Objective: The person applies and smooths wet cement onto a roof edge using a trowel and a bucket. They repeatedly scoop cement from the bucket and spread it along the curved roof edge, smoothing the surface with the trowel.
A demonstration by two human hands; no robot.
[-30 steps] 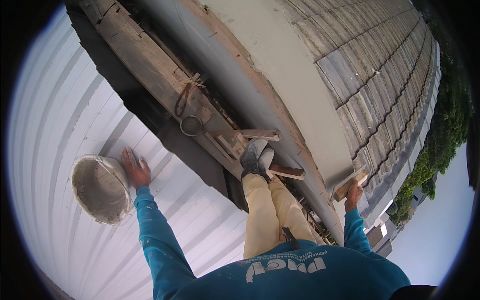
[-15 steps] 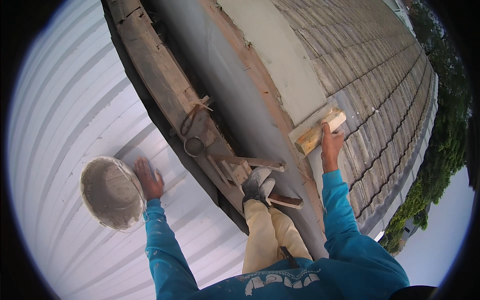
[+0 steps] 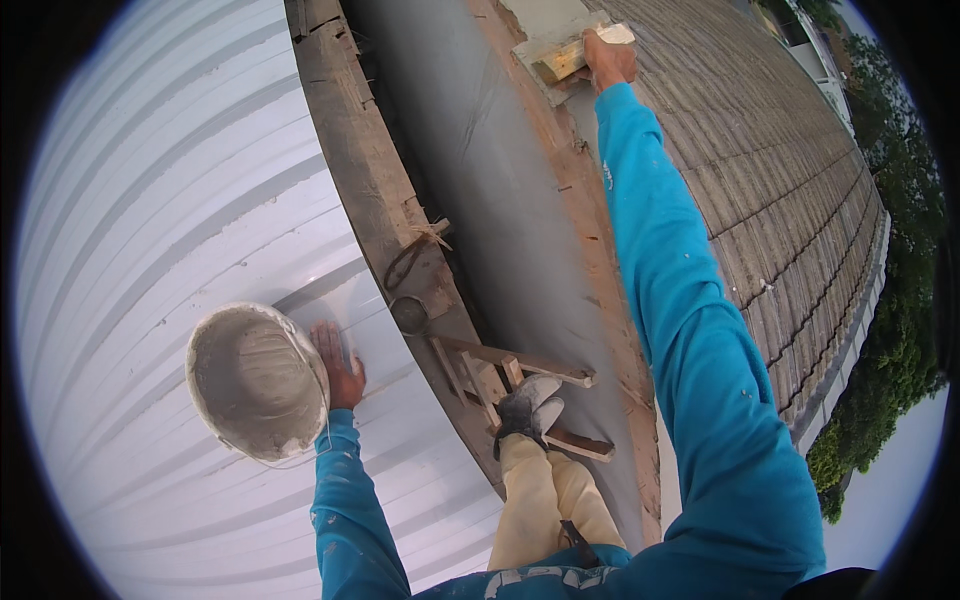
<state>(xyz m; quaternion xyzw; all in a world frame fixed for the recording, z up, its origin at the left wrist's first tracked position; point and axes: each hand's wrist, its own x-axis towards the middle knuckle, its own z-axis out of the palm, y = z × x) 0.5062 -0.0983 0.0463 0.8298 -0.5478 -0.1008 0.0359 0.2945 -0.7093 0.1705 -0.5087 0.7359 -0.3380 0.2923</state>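
Note:
My right hand point(image 3: 611, 62), arm stretched far forward, is closed round the pale wooden block handle of a plastering float point(image 3: 560, 65). The float's flat plate lies on the smooth grey mortar strip point(image 3: 545, 14) along the edge of the tiled roof. On the left, my left hand point(image 3: 338, 368) rests palm down on the white ribbed metal roof point(image 3: 240, 200), fingers stretched out and holding nothing. Close beside it, a mortar-smeared bucket point(image 3: 212, 368) with a wire handle has wet grey mortar inside.
Brown roof tiles point(image 3: 740, 150) slope away on the right. Between the roofs run a weathered wooden plank point(image 3: 360, 130), a dark gap and a grey rendered wall point(image 3: 470, 150). My feet are on a wooden ladder point(image 3: 530, 358); a small round metal pan point(image 3: 408, 315) lies nearby.
My right hand has pushed the float forward, away from me, along the mortar strip, straightening my arm. My left hand stays flat beside the bucket. The whole view has shifted somewhat.

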